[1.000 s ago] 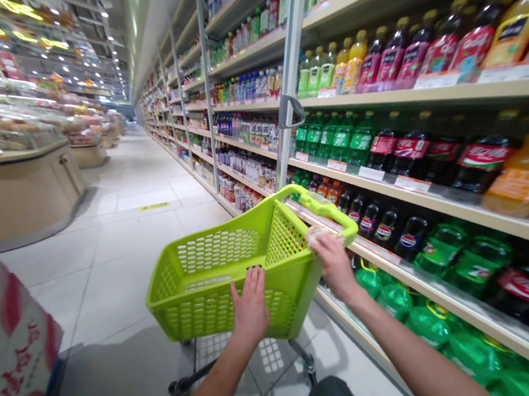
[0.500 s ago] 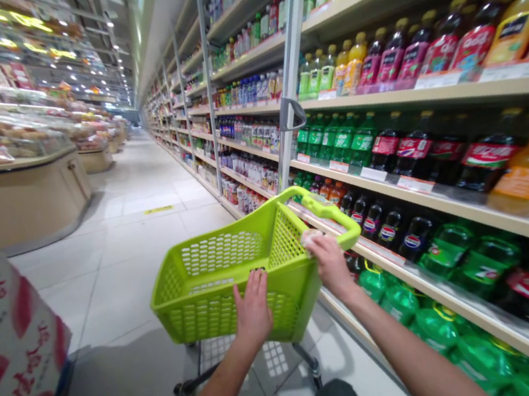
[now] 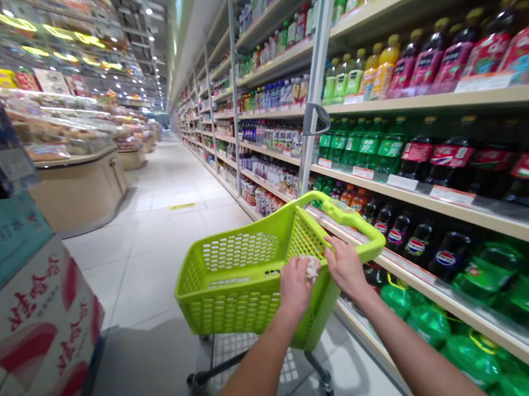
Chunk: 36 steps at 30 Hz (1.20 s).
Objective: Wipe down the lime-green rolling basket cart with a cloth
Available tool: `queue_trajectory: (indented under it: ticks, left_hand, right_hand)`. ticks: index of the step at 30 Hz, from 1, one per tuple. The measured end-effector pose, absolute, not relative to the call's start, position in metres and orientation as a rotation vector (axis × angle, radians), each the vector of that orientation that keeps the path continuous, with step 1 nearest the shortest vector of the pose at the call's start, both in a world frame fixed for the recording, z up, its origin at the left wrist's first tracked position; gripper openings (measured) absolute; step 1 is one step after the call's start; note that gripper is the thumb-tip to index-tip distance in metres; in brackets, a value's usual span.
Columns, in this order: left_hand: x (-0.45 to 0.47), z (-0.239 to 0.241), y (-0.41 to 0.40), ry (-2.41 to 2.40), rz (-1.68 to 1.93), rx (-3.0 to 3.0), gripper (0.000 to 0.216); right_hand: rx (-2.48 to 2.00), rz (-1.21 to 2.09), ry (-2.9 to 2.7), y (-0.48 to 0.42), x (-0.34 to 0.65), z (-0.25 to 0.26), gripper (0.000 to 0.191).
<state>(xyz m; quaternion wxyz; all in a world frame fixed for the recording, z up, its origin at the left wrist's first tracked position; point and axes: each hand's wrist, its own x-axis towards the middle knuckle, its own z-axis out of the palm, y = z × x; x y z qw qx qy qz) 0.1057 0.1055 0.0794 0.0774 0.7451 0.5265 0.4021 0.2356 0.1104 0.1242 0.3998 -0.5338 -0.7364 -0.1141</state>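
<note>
A lime-green plastic shopping cart basket [image 3: 237,277] stands in front of me in a supermarket aisle, its handle [image 3: 355,223] at the right. My left hand [image 3: 295,285] rests at the basket's near rim with its fingers curled round a small white crumpled thing [image 3: 312,267]. Close beside it, my right hand [image 3: 346,269] is at the rim just under the handle, fingers bent and touching the same white thing. The basket looks empty inside.
Long shelves of soft drink bottles [image 3: 419,152] line the right side, close to the cart. Stacked red and white cartons [image 3: 31,318] stand at the left. A curved display counter [image 3: 85,187] is further back left. The tiled aisle floor [image 3: 158,229] runs ahead.
The white thing was in my right hand at the handle; now my left hand has come over from the basket's near wall and closed on it. The view has shifted, so the cart sits further right.
</note>
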Motion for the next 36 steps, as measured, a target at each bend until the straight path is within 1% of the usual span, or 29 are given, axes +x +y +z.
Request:
queue_trajectory:
  ticks: [4,8,10,12,14,16,18,21,23,25,29,31,34,36]
  left_hand:
    - [0.048,0.064,0.093,1.696,1.171,2.310,0.039]
    - [-0.005,0.052,0.081,1.950,1.155,2.183,0.039]
    - [0.004,0.054,0.081,1.945,1.162,2.171,0.038]
    - [0.029,0.061,0.084,1.788,1.136,2.291,0.037]
    - [0.050,0.067,0.089,1.729,1.133,2.347,0.035]
    - [0.045,0.066,0.089,1.723,1.111,2.398,0.034]
    - [0.010,0.059,0.084,1.783,1.072,2.420,0.034]
    - [-0.062,0.044,0.071,2.057,1.054,2.300,0.036]
    - [-0.089,0.038,0.064,2.178,1.057,2.227,0.037]
    - [-0.084,0.037,0.064,2.183,1.077,2.194,0.037]
    - [-0.023,0.045,0.077,1.974,1.096,2.292,0.037]
    - [-0.011,0.047,0.080,1.903,1.078,2.355,0.036]
    - [-0.044,0.044,0.073,1.955,1.034,2.382,0.034]
    - [-0.082,0.039,0.065,2.117,1.022,2.299,0.035]
  right_hand:
    - [-1.491,-0.509,-2.112,0.113,0.250,0.120,0.027]
    - [-1.498,-0.594,-2.083,0.106,0.237,0.112,0.024]
    - [-1.453,-0.572,-2.111,0.101,0.220,0.106,0.022]
    - [-1.366,-0.526,-2.178,0.097,0.203,0.099,0.021]
    - [-1.285,-0.497,-2.223,0.096,0.193,0.093,0.022]
    - [-1.245,-0.495,-2.218,0.098,0.194,0.090,0.024]
    - [-1.231,-0.500,-2.204,0.101,0.201,0.088,0.025]
    - [-1.261,-0.522,-2.156,0.105,0.210,0.085,0.024]
    - [-1.299,-0.548,-2.115,0.105,0.209,0.081,0.024]
    - [-1.327,-0.568,-2.085,0.104,0.205,0.078,0.024]
    - [-1.318,-0.594,-2.100,0.102,0.202,0.074,0.025]
    - [-1.294,-0.602,-2.131,0.102,0.206,0.073,0.027]
    - [-1.269,-0.602,-2.140,0.104,0.215,0.073,0.028]
    - [-1.272,-0.601,-2.120,0.106,0.218,0.071,0.026]
